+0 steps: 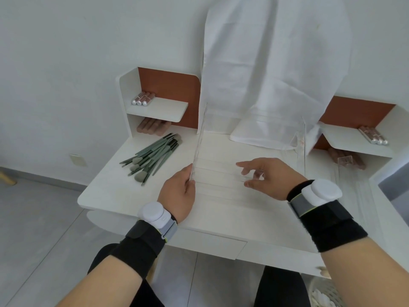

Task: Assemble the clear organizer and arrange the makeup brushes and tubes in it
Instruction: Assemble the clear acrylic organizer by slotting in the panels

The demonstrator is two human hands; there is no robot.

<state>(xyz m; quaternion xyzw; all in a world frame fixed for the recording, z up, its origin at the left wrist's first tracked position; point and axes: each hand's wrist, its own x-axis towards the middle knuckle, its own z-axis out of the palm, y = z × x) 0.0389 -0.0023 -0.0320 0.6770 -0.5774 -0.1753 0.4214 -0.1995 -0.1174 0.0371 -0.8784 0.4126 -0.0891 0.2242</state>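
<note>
Gripped edge-on in the left hand (180,191), a clear side panel (200,138) stands upright and leans away toward the wall, its near corner pinched between thumb and fingers; I judge it is held like this so its edge can meet the slots of the base. The right hand (269,177) hovers over a clear slotted base panel (221,173) that lies flat on the white vanity desk (115,187), its thumb and fingers curled round a small clear piece (257,175). How firmly it pinches that piece is hard to tell, since the plastic is nearly invisible.

A large white cloth (276,63) hangs over the back of the desk and likely covers a mirror, which keeps reflections out of the work. At the right, more clear panels (302,140) stand upright near the cloth's edge, and a small clear bracket (345,160) sits in front of the lower right shelf, seemingly parked within reach for later steps. The organizer is thus still in parts, centred on the desk between the hands.

The green makeup brushes (152,156) lie in a loose fan at the left, well apart from the base, so they stay out of the assembly. Pink tubes (143,99) with silver caps lie side by side on the upper left shelf (159,109), and a matching set of tubes (374,135) lies on the right shelf. Brown tubes (151,126) lie under the left shelf.
</note>
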